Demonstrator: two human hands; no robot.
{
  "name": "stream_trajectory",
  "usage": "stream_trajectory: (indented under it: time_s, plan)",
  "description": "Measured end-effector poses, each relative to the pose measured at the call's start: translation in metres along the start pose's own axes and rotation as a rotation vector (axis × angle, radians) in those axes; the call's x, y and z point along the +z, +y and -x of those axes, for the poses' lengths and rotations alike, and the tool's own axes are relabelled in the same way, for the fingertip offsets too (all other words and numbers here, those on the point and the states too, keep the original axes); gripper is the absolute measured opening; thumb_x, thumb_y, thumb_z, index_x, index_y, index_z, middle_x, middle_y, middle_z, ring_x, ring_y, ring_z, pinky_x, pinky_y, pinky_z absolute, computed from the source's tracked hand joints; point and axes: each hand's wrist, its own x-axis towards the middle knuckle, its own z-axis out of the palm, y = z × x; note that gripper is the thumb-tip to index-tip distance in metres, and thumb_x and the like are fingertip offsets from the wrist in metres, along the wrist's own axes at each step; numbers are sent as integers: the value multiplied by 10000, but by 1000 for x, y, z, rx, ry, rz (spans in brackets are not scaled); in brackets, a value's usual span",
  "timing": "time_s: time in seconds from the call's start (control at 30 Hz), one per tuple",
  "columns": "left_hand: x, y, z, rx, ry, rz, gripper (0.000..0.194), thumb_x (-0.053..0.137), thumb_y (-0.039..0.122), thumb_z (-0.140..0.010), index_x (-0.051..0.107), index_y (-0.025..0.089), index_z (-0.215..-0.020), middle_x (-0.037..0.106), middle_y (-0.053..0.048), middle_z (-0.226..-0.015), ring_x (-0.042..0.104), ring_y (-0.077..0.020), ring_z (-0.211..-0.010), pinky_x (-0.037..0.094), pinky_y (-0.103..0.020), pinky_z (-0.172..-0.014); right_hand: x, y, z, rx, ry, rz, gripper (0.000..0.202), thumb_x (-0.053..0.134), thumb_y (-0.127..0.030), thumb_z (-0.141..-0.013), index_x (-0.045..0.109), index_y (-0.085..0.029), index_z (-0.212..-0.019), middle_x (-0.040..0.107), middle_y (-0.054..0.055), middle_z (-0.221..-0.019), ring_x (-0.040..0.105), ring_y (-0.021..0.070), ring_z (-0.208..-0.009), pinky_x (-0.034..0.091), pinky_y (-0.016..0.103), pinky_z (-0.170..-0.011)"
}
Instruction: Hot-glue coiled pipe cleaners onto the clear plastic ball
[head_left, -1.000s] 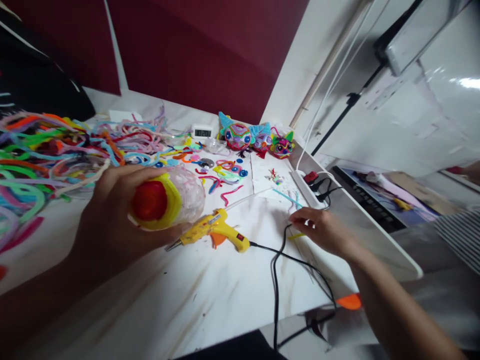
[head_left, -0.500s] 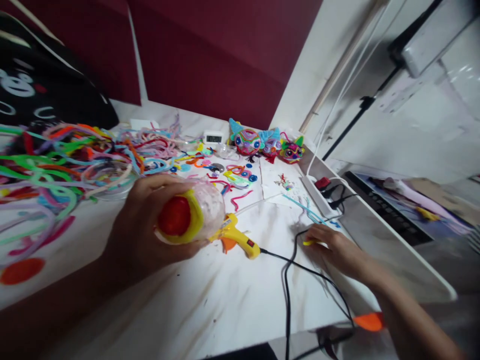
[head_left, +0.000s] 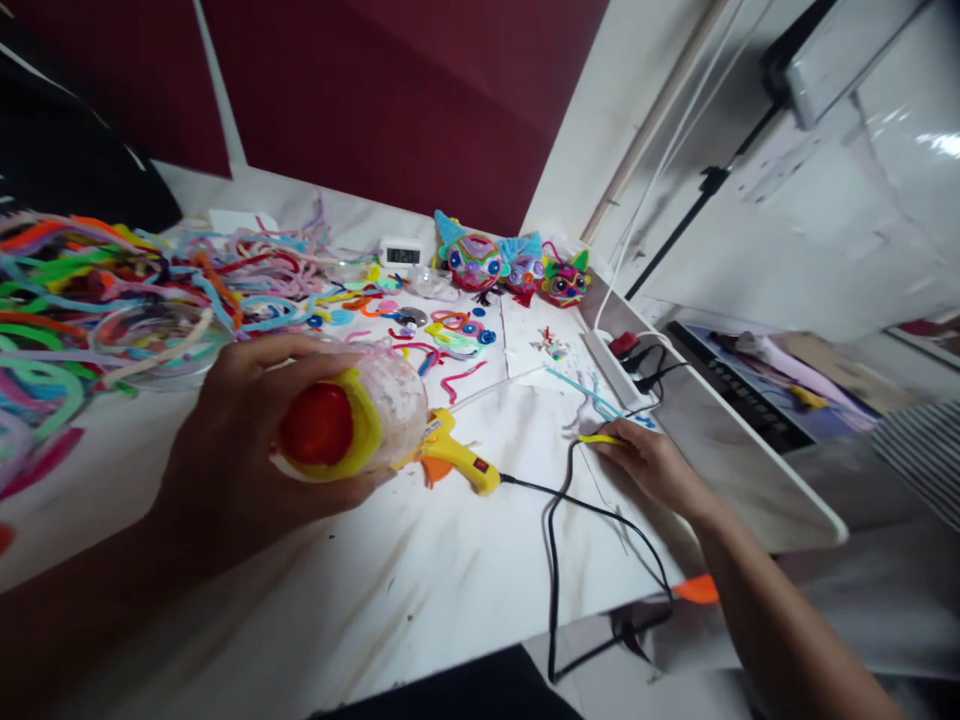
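A clear, rounded plastic piece [head_left: 401,405] with a yellow ring and a red centre is gripped in my left hand [head_left: 247,440], its red side turned toward me. Just behind it, a yellow glue gun [head_left: 465,462] lies on the table, its nozzle end hidden by the plastic piece. At the right, my right hand [head_left: 649,460] pinches a short yellow strip [head_left: 598,438], low over the tabletop by the black cable. Blue pipe cleaners [head_left: 581,388] lie just beyond those fingers.
Tangled colourful pipe cleaners [head_left: 142,290] cover the left of the table. Three decorated animal heads [head_left: 476,262] stand at the back beside a small clock [head_left: 402,253]. A white power strip [head_left: 615,370] runs along the right edge; a black cable [head_left: 553,580] loops across the front.
The view has shifted, so the scene sits farther left. More of the yellow strip now shows between my right fingers. My left hand still holds the plastic piece.
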Motion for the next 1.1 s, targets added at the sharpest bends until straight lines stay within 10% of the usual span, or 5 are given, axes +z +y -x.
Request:
stream_trajectory:
  time_s: [0.27, 0.67, 1.1]
  plan:
    - [0, 4, 2, 12, -11, 6, 627, 785, 383, -812, 493, 233, -1346, 582, -126, -1298, 606, -342, -1226, 512, -513, -1083, -4, -24, 4, -18, -7, -83, 488, 497, -612, -1012, 683, -197, -834, 597, 5, -652, 533, 161, -588, 451, 260, -554]
    - [4, 8, 15, 1, -40, 65, 733, 821, 362, -760, 466, 284, -1397, 533, -136, -1350, 578, -354, -1263, 531, -530, -1061, 16, -161, -27, -354, 164, -358, 323, 508, -355, -1069, 645, -222, -808, 552, -35, -598, 512, 114, -506, 410, 213, -491]
    - [6, 14, 16, 41, 7, 111, 771, 843, 303, -757, 464, 308, -1428, 595, -123, -1400, 570, -350, -1307, 471, -560, -1146, 41, -199, -35, -653, 454, -167, 143, 536, -175, -1051, 650, -202, -969, 732, -3, -693, 656, 107, -516, 519, 187, -533]
